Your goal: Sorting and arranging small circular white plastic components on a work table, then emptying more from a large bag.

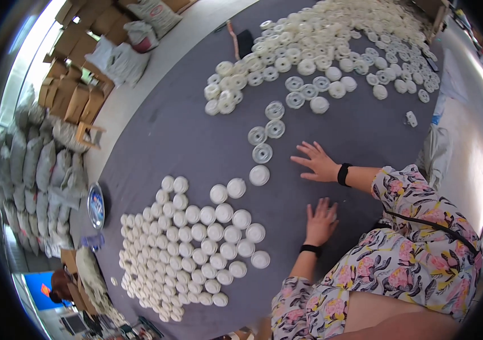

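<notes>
Both my hands are empty, fingers spread, low over the dark grey table; I cannot tell whether they touch it. My right hand (318,163), with a black wristband, is just right of a short line of round plastic pieces. Nearest to it is a white domed piece (259,175), with a hollow-looking translucent disc (262,153) just beyond. My left hand (321,223), also wearing a black band, lies nearer my body. To its left spreads a group of white round pieces (208,247), set close together in rough rows, mostly smooth side up.
A large heap of similar pieces (332,31) covers the table's (196,141) far end. A small white object (411,118) lies toward the right edge. Beyond the left edge are a metal basin (96,207), stacked sacks (40,164) and cardboard boxes (77,102).
</notes>
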Action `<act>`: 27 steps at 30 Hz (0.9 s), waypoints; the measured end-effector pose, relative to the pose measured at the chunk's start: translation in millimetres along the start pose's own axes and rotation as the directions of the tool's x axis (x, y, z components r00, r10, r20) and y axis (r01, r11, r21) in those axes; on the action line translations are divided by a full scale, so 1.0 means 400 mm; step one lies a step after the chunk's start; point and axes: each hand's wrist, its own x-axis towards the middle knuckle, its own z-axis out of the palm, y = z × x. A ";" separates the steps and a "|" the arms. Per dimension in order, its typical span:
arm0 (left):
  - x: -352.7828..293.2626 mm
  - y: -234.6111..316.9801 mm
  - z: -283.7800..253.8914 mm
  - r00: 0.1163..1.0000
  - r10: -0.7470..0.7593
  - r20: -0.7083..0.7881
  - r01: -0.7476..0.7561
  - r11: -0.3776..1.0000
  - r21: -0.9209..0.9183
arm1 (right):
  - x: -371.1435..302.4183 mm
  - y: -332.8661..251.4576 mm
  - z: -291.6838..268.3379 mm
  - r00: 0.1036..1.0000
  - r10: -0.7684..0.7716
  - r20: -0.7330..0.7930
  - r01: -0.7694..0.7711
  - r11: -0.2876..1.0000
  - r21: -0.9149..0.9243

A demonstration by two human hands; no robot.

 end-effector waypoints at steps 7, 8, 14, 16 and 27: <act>0.049 -0.159 -0.160 0.932 -0.326 -0.159 0.360 0.883 0.301 | -0.034 0.320 -0.130 0.877 0.372 -0.304 -0.415 0.905 -0.091; 0.077 -0.160 -0.178 0.943 -0.303 -0.140 0.332 0.895 0.299 | -0.028 0.356 -0.149 0.865 0.395 -0.309 -0.439 0.895 -0.085; 0.457 -0.102 -0.193 0.970 -0.176 -0.168 0.209 0.957 0.201 | -0.011 0.487 -0.187 0.885 0.377 -0.274 -0.395 0.919 -0.014; 0.595 -0.091 -0.169 0.965 -0.179 -0.191 0.208 0.967 0.147 | -0.045 0.545 -0.223 0.850 0.439 -0.293 -0.465 0.885 -0.024; 0.828 -0.094 -0.076 0.958 -0.148 -0.245 0.190 0.969 0.156 | 0.048 0.807 -0.324 0.888 0.340 -0.310 -0.322 0.940 0.109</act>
